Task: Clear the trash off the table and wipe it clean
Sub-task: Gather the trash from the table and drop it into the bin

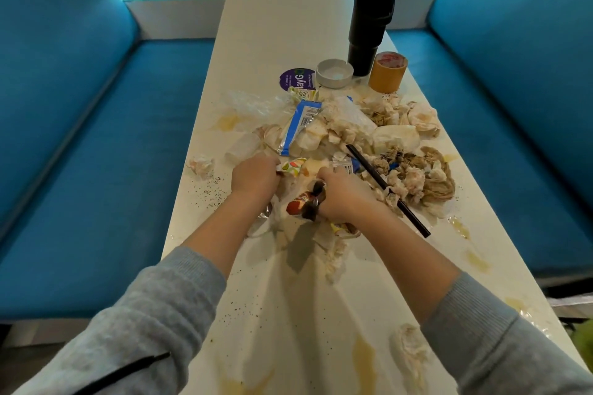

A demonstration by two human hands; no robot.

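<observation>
A heap of trash covers the middle of the white table (272,29): stained crumpled napkins (426,179), a blue and white wrapper (296,127), a clear plastic bag (253,104) and a long black straw (385,189). My left hand (255,178) is closed on a colourful crumpled wrapper (291,167) at the near edge of the heap. My right hand (341,197) grips a red and dark crumpled wrapper (303,205) just beside it. Yellowish spills (364,359) and dark crumbs (208,192) mark the tabletop.
A tall black tumbler (372,16), a roll of brown tape (386,72), a white ashtray (333,73) and a purple round sticker (295,80) sit behind the heap. Loose napkin wads lie at left (201,165) and near right (409,349). Blue benches (106,151) flank the table.
</observation>
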